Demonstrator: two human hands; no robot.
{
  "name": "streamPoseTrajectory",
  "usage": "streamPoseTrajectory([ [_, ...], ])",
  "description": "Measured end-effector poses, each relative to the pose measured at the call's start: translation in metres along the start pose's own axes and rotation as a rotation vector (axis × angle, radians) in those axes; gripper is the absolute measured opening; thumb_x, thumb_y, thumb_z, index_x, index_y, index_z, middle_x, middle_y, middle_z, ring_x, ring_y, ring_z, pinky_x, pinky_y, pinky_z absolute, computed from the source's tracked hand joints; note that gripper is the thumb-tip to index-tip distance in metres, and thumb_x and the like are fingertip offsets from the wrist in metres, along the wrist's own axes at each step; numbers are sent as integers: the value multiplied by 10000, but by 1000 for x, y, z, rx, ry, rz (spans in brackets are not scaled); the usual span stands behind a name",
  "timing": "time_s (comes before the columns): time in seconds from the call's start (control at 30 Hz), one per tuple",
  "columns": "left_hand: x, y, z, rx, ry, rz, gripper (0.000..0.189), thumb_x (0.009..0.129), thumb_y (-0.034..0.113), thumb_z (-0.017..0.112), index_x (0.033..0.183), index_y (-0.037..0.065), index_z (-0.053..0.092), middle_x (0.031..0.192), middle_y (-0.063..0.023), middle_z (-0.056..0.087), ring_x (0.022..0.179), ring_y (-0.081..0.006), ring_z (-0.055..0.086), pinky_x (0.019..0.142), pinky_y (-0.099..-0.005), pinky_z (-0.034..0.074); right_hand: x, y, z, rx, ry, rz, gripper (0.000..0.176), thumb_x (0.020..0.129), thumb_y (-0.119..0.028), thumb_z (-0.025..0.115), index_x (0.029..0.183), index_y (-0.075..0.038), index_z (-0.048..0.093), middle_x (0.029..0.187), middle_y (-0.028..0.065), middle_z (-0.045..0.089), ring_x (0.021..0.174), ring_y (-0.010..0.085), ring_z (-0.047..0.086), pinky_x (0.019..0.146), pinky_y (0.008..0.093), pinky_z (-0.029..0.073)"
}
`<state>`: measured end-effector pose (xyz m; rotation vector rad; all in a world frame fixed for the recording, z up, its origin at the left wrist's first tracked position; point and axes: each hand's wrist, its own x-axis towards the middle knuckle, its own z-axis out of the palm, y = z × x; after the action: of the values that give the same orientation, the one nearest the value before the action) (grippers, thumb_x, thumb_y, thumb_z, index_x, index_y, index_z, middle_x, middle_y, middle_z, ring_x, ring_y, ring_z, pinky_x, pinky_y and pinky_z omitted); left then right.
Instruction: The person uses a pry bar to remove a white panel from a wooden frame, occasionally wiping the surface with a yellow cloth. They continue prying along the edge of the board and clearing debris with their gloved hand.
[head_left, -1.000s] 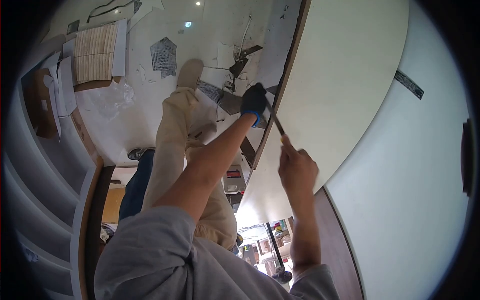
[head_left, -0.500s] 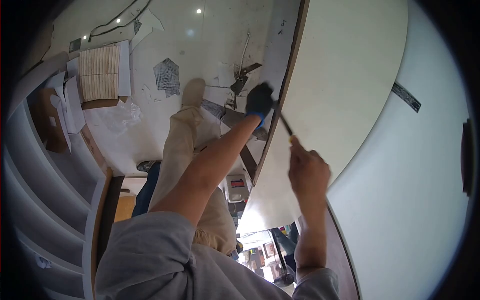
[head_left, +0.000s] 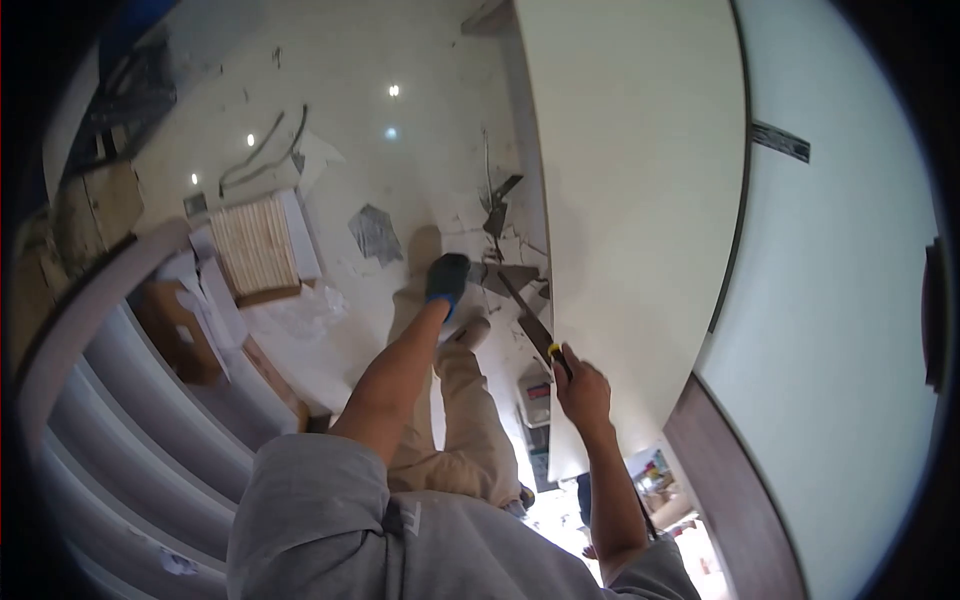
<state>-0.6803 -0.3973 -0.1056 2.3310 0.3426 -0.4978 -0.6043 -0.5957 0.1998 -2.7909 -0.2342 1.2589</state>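
My right hand (head_left: 583, 388) is wrapped round the black-and-yellow handle of a file (head_left: 527, 312), whose long, thin dark blade points up and to the left over the floor. Close beside that hand is the lower left edge of a large pale panel (head_left: 640, 200). My left hand (head_left: 448, 278) wears a dark glove with a blue cuff and hovers left of the file's tip, apart from the panel. Its fingers look bunched, but they are too dark to make out.
Dark scraps (head_left: 497, 212) and a torn grey piece (head_left: 375, 235) lie on the floor. An open carton (head_left: 268, 297) holding stacked pale strips stands to the left, beside curved grey shelving (head_left: 150, 400). A white curved surface (head_left: 840, 300) rises on the right.
My left hand has left the panel's edge and moved left. The file has swung away from that edge, out over the floor. My view has shifted, and a shoe shows below my gloved hand.
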Motion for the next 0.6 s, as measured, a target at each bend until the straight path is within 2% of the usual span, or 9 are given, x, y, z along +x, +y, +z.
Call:
streamPoseTrajectory([
  [0.1, 0, -29, -59, -643, -33, -545, 382, 906, 322, 487, 773, 5, 654, 730, -152, 675, 631, -271, 657, 669, -405, 515, -38, 0, 6, 327, 83, 25, 356, 895, -249, 589, 1197, -61, 597, 834, 187, 666, 728, 322, 666, 679, 391, 521],
  [0.2, 6, -4, -179, -468, -136, -689, 464, 870, 415, 490, 640, 53, 668, 663, -143, 674, 666, -290, 667, 675, -396, 518, -71, -7, 4, 633, 110, 139, 319, 891, -218, 620, 1132, -10, 629, 762, 141, 681, 670, 185, 659, 642, 314, 518],
  [0.27, 12, -42, -194, -433, -207, -722, 390, 857, 371, 519, 737, 37, 680, 781, -160, 693, 764, -240, 679, 694, -365, 518, -91, 5, 17, 759, 39, 223, 290, 898, -205, 613, 1082, 20, 627, 669, 70, 629, 572, 104, 569, 543, 277, 477],
  [0.33, 6, -90, -202, 606, -163, -5, 323, 848, 307, 528, 870, 18, 669, 939, -172, 686, 880, -232, 665, 754, -369, 511, -110, 13, 36, 1103, 21, 275, 245, 887, -185, 616, 1017, 23, 602, 631, 49, 585, 553, 91, 527, 515, 264, 438],
  [0.37, 9, -147, -184, 675, -146, 60, 299, 837, 282, 536, 933, 28, 661, 994, -175, 672, 916, -249, 650, 788, -385, 502, -111, 8, 40, 1197, -27, 264, 238, 882, -183, 623, 1002, 20, 587, 623, 43, 574, 545, 92, 519, 507, 265, 429],
  [0.4, 11, -129, -213, 742, -136, 120, 298, 826, 257, 545, 996, 38, 654, 1048, -177, 657, 951, -266, 636, 821, -401, 493, -117, 5, 39, 1285, -84, 256, 233, 878, -181, 630, 986, 18, 573, 616, 36, 562, 537, 93, 512, 498, 265, 421],
  [0.43, 0, -104, -232, 312, 34, -226, 336, 829, 283, 542, 1037, 43, 652, 1024, -176, 660, 932, -323, 625, 848, -426, 481, -122, 3, 38, 1365, -152, 254, 231, 873, -179, 637, 971, 15, 559, 608, 29, 551, 529, 94, 504, 489, 265, 412],
  [0.53, -9, -40, -286, 149, 7, -443, 383, 848, 314, 519, 1076, 27, 632, 1046, -195, 644, 940, -357, 613, 849, -427, 479, -121, -9, 37, 1153, -160, 195, 239, 854, -183, 661, 953, -2, 541, 606, 26, 527, 522, 86, 490, 479, 261, 399],
  [0.6, 0, -17, -300, 88, 94, -379, 433, 895, 370, 466, 1063, 3, 623, 1090, -224, 619, 963, -380, 602, 873, -439, 467, -126, -17, 31, 1262, -58, 99, 165, 850, -121, 645, 881, -23, 517, 617, 3, 521, 492, 71, 468, 453, 235, 387],
])
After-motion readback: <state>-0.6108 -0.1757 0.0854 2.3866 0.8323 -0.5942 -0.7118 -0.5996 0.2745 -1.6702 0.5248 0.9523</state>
